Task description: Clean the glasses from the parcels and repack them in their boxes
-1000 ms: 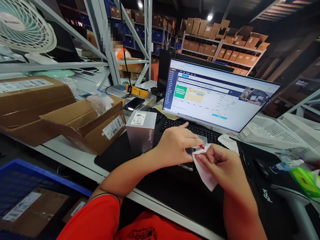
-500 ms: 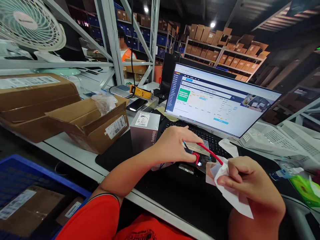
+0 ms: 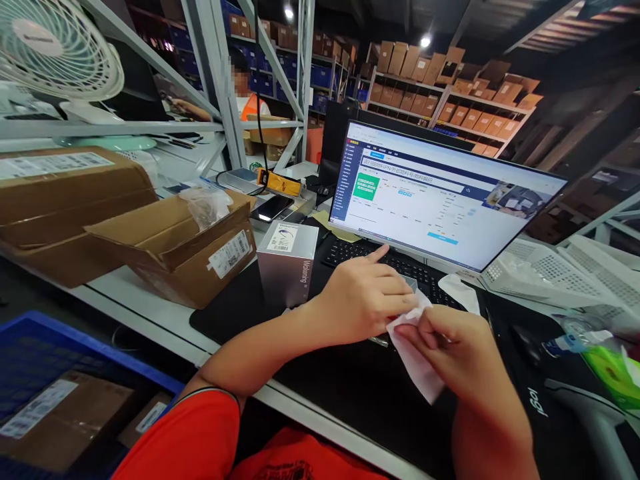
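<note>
**Thin White Tissue (image 3: 419, 368) Pinched Above a Black Desk Mat (image 3: 320, 387)**

The tissue is held in front of a black keyboard (image 3: 345, 252), its upper edge gripped tightly between the thumb and curled fingers of the bare right hand (image 3: 407, 320), its loose end left to hang in a point over the mat. The same upper edge is met by the fingertips of the bare left hand (image 3: 403, 313), whose fingers are drawn close together; whether anything is held there cannot be told, as the fingertips are partly covered by the tissue. Below the left hand, a sliver of a small, clear, shiny strip (image 3: 380, 342) is exposed.

To the left of the hands, a silver-grey upright carton (image 3: 284, 270) is topped with a white printed label (image 3: 283, 238). A wide flat monitor (image 3: 445, 193) is stood behind the keyboard, with a crumpled white sheet (image 3: 461, 295) laid near its foot. Farther right, a black computer mouse (image 3: 527, 347) and a bright green packet (image 3: 611, 375) are seen. On the far left, an opened brown cardboard box (image 3: 227, 260) is topped by a crumpled clear plastic bag (image 3: 206, 205). Beyond the metal frame (image 3: 227, 100), a co-worker in an orange vest (image 3: 254, 107) is partly shown.
</note>
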{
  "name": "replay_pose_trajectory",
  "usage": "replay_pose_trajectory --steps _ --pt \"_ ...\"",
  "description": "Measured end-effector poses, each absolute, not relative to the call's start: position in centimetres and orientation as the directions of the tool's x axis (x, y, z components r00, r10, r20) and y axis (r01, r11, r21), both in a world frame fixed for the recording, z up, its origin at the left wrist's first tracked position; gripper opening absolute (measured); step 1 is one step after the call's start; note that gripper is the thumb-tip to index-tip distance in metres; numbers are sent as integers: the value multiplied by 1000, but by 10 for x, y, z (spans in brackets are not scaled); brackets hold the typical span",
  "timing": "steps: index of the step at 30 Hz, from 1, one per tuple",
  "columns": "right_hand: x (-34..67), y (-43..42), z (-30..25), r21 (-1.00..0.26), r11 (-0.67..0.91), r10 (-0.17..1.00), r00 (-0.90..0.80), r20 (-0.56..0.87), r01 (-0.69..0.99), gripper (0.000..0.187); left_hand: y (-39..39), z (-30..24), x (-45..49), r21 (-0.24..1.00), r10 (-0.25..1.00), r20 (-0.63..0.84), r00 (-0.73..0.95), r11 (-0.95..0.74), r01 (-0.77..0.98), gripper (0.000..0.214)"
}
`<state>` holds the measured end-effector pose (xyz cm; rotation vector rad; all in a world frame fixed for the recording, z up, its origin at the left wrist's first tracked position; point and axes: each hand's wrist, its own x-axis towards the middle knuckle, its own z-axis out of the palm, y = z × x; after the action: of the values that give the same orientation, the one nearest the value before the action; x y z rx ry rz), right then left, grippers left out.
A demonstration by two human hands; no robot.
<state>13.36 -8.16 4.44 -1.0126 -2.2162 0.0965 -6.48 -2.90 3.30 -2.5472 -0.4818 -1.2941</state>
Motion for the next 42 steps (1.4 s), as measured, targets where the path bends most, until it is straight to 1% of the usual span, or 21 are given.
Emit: replay_pose_trajectory --steps 2,4,7,10,12,14,15,16,17,20,23,27,29,31,34,35,36,37,39,41,42 --pt "146 -79 51 -412 729 684 -553 476 546 47 -26 37 -69 77 249 789 562 -947 312 18" --pt "161 -77 59 -459 747 656 -643 395 480 48 -24 41 -73 196 307 764 567 -948 249 24" --pt "176 -78 65 -457 765 619 -712 331 453 47 -24 43 -74 270 346 758 553 -938 216 25" --pt "170 -80 59 -442 742 660 -663 353 503 46 -24 39 -70 247 341 767 544 -939 241 22" --pt "157 -79 51 -436 699 715 -556 424 567 46 -25 34 -66 142 289 789 541 -944 297 16" --pt "144 -77 43 -434 658 746 -450 491 616 46 -26 29 -63 -9 209 804 557 -932 363 11" --pt "140 -76 40 -435 649 749 -424 509 624 46 -27 28 -62 -65 178 802 570 -923 380 10" --pt "138 -74 38 -439 652 747 -424 512 619 46 -27 26 -62 -92 163 796 582 -919 384 10" --pt "138 -73 37 -444 664 741 -446 503 602 47 -27 26 -63 -88 168 787 593 -922 377 11" --pt "152 -69 42 -466 705 709 -561 427 535 49 -24 30 -68 13 223 765 604 -943 332 19" --pt "171 -67 51 -484 728 669 -657 347 485 49 -20 36 -74 84 255 781 570 -947 309 21" --pt "182 -67 56 -500 721 667 -675 314 480 48 -18 41 -78 103 276 793 542 -939 328 21" --pt "178 -67 54 -535 678 713 -628 312 504 48 -19 41 -76 92 279 797 536 -933 348 21" --pt "168 -67 48 -615 598 786 -530 320 515 49 -22 38 -73 34 255 808 531 -920 390 18" --pt "152 -63 38 -729 480 877 -303 374 488 50 -26 33 -65 -177 131 820 557 -867 465 18" --pt "149 -61 35 -749 463 886 -224 406 474 50 -28 32 -63 -234 94 827 554 -839 492 21" --pt "147 -59 33 -765 456 885 -147 441 455 51 -29 31 -61 -257 83 843 532 -806 533 25" --pt "148 -57 31 -781 452 880 -71 470 431 51 -30 32 -60 -241 99 869 484 -770 591 31" --pt "152 -54 29 -825 450 861 78 502 341 52 -33 33 -60 -117 180 927 328 -693 712 43" --pt "156 -52 27 -856 476 840 184 511 205 55 -36 35 -62 23 247 952 180 -645 764 43" --pt "156 -51 26 -855 498 828 213 518 146 55 -38 35 -62 68 277 948 155 -652 755 40"
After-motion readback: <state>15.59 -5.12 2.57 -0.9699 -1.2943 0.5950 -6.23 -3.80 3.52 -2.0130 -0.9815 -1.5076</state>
